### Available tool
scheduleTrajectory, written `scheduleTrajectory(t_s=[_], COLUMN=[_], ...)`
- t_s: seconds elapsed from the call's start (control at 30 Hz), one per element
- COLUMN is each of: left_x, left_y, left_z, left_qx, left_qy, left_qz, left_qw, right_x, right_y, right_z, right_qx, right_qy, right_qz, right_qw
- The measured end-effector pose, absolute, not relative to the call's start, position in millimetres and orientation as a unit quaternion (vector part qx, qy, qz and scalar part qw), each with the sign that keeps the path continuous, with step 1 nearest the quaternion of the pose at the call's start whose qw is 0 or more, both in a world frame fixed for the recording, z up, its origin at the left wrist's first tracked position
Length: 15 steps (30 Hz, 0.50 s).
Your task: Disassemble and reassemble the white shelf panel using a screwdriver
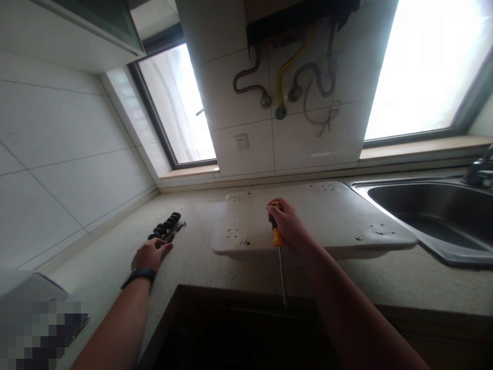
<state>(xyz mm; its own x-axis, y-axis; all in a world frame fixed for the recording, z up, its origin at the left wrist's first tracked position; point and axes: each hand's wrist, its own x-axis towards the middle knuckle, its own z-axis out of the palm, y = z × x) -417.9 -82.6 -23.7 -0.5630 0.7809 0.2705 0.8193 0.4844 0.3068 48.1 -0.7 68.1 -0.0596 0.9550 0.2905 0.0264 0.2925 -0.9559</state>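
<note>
My right hand (284,222) is wrapped around the orange and black handle of a screwdriver (282,272), its long shaft slanting down past the counter's front edge. Behind and beneath that hand lies a white panel (316,213) with rounded corners, groups of small holes and a metal washer-like piece (358,238) near its front edge. To the left, my left hand (151,252) rests on the counter with fingers bent together beside a row of black caster wheels (166,224). Small dark screws (181,226) lie by the casters. Whatever its fingertips pinch is too small to make out.
At the right a steel sink (427,205) adjoins the panel, with a faucet (479,169) behind it. A dark opening (231,329) lies below the speckled counter (192,257). Hoses and a yellow pipe (285,69) hang on the tiled wall above a socket (241,142).
</note>
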Motion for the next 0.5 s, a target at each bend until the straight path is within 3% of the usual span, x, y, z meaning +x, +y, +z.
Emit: scheduleTrajectory(t_s=[0.2, 0.5], left_x=[-385, -313], left_y=[-82, -74], left_z=[-19, -13], left_qx=[-0.521, -0.632], left_qy=[-0.818, -0.73], left_qz=[-0.208, -0.224], left_qw=[0.128, 0.137], right_x=[48, 48], right_y=[-1, 1], right_z=[67, 64], right_qx=[-0.417, -0.432], right_qy=[-0.583, -0.588], right_qz=[0.428, 0.404], right_qw=[0.55, 0.552])
